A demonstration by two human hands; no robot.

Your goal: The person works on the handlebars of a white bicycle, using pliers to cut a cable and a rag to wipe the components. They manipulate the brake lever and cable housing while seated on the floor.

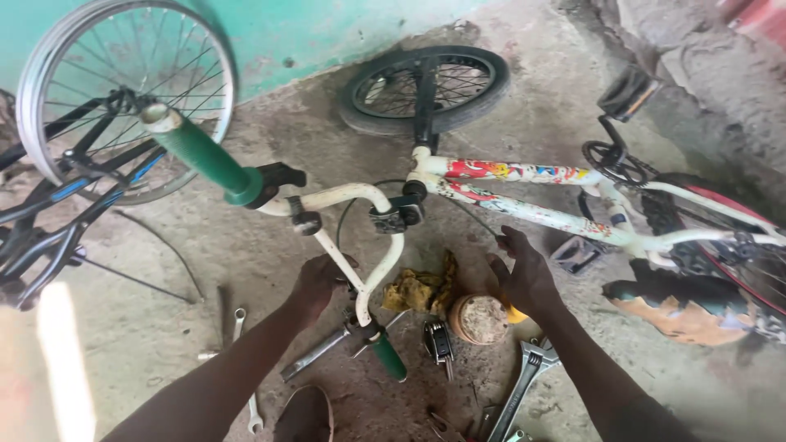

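Bike point(524, 192): it is laid on the floor point(205, 262), wheels still on.
Left hand point(321, 282): it is closed around the white handlebar point(360, 245).
Right hand point(524, 274): it is held open above a round tin point(479, 319), with nothing gripped.
Tools: a wrench point(524, 381) is left lying nearby, not picked up.

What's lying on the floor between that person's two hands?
In the head view, between the left hand on the white handlebar and the open right hand lie a crumpled yellow rag and a round dusty tin.
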